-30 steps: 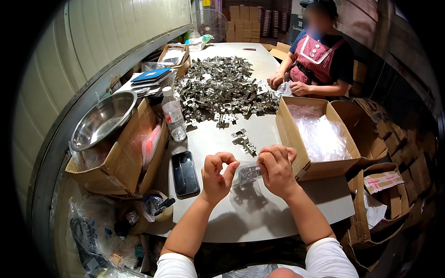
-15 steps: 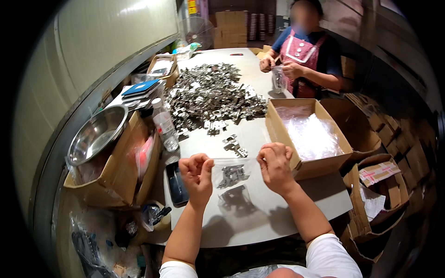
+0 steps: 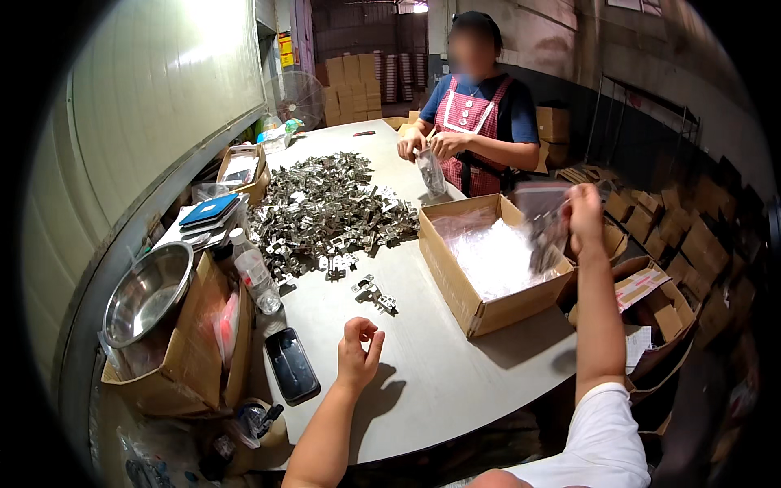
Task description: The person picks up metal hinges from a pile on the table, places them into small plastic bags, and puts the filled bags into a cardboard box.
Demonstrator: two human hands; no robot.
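My right hand [image 3: 584, 215] is closed on the edge of a clear zip bag [image 3: 543, 213] with metal pieces in it, blurred by motion. The bag hangs over the right side of an open cardboard box [image 3: 480, 324] full of clear plastic bags [image 3: 496, 252]. Above the near part of the table, my left hand [image 3: 359, 354] holds nothing; its fingers are loosely curled, the thumb apart. Just beyond it lie a few loose metal hinge-like pieces [image 3: 374, 294]. Farther back spreads a large heap of similar metal pieces [image 3: 325, 207].
Left of my left hand are a black phone [image 3: 291, 366], a plastic bottle [image 3: 255, 272] and a steel bowl [image 3: 150, 294] on a carton [image 3: 183, 366]. Across the white table [image 3: 455, 390], a co-worker [image 3: 472, 122] handles another clear bag [image 3: 430, 172]. Cartons [image 3: 651, 305] stand at the right.
My left hand has let go of the bag, staying near the table front. My right hand has carried the bag right, past the box of bags. The view has shifted too.
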